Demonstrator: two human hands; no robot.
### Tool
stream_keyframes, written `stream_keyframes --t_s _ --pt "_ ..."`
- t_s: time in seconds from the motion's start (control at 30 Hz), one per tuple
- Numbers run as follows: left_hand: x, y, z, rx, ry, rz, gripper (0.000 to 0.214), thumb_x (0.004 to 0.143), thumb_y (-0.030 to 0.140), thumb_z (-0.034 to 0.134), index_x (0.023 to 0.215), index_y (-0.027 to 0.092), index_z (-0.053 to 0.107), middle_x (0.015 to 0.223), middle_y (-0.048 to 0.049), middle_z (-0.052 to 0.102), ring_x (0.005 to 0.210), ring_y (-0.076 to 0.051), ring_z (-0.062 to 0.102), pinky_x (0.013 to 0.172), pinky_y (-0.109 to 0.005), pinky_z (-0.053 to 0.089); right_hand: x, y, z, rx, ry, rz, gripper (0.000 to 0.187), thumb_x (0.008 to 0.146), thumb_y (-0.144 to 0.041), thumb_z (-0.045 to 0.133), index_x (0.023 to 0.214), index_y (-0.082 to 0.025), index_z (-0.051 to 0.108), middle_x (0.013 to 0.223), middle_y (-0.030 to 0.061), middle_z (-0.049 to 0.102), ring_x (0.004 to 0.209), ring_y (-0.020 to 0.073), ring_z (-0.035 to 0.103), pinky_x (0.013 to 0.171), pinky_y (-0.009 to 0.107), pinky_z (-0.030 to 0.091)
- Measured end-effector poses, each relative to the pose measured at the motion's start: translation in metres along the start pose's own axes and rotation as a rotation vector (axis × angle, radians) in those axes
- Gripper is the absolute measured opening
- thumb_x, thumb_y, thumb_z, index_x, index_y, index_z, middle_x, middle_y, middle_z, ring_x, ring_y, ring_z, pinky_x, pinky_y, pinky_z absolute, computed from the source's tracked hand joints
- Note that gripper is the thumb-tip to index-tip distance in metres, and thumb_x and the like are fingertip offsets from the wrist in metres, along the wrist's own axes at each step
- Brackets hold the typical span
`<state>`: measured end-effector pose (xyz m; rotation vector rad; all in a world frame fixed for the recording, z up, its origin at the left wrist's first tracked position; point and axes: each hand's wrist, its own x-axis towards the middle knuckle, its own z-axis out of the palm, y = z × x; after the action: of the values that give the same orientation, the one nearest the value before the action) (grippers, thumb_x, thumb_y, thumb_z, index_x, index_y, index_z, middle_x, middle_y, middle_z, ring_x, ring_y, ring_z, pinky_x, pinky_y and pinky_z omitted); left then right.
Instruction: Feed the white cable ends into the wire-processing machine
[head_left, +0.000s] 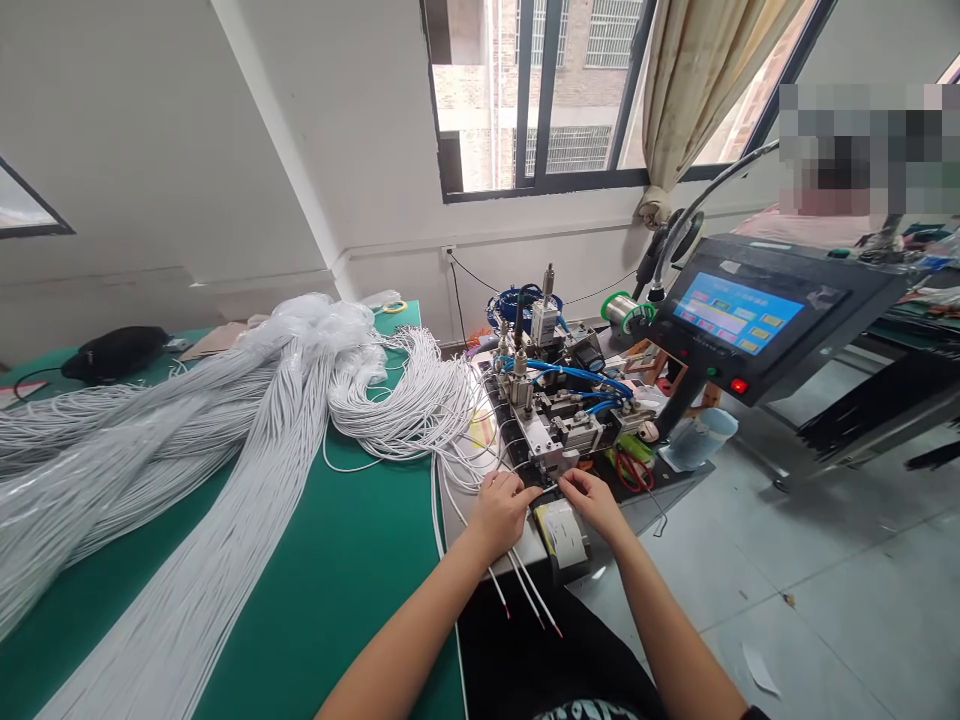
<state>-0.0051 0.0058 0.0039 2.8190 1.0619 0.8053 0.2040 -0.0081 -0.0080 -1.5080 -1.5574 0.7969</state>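
Both hands meet at the front of a small wire-working machine point(551, 425) with metal cylinders and blue air tubes. My left hand point(501, 510) is closed, thumb and forefinger pinching a white cable point(551, 489) by the machine's front block. On the other side, my right hand point(592, 500) pinches near the same cable's end; its fingertips partly hide what they hold. Several white cable ends point(529, 590) with reddish tips hang below my left hand over the table's edge. Just under the hands sits a block with a paper label point(561, 532).
Large bundles of white cable point(255, 480) lie across the green table point(337, 600), partly under clear plastic. A control panel with a lit screen point(739, 312) stands at right. Behind the machine is a solder spool point(628, 312); a plastic container point(699, 440) stands at its right. Another person point(802, 222) is behind.
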Motion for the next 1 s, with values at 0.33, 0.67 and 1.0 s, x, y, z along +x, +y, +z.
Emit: stream_keyframes --t_s 0.33,0.67,1.0 --pt "-0.0005 0.001 -0.0009 -0.019 0.021 0.01 0.032 0.084 0.01 0.045 0.108 0.024 0.062 0.083 -0.0045 0.059 0.081 -0.019 0.053 0.077 -0.036 0.039 -0.0002 -0.0008 -0.0005 -0.03 0.002 -0.015 0.03 0.081 -0.044 0.048 0.071 -0.018 0.057 0.066 0.0004 0.056 0.064 0.0157 0.05 0.06 0.025 0.04" --pt "-0.0004 -0.0006 -0.0003 -0.038 0.0 -0.006 0.029 0.086 0.012 0.046 0.106 0.024 0.063 0.082 -0.0044 0.059 0.081 -0.019 0.053 0.075 -0.034 0.039 -0.0004 -0.0043 0.0001 -0.015 0.011 0.005 0.033 0.08 -0.048 0.048 0.07 -0.018 0.057 0.065 0.0006 0.057 0.063 0.0162 0.051 0.059 0.025 0.041" --pt "-0.0007 -0.0016 0.0008 -0.082 0.003 -0.017 0.025 0.087 0.015 0.046 0.104 0.022 0.064 0.082 -0.0047 0.06 0.079 -0.019 0.054 0.071 -0.032 0.04 -0.0012 -0.0002 0.0009 -0.024 0.012 -0.008 0.031 0.082 -0.045 0.049 0.072 -0.018 0.059 0.067 0.0009 0.058 0.065 0.0163 0.051 0.059 0.024 0.04"
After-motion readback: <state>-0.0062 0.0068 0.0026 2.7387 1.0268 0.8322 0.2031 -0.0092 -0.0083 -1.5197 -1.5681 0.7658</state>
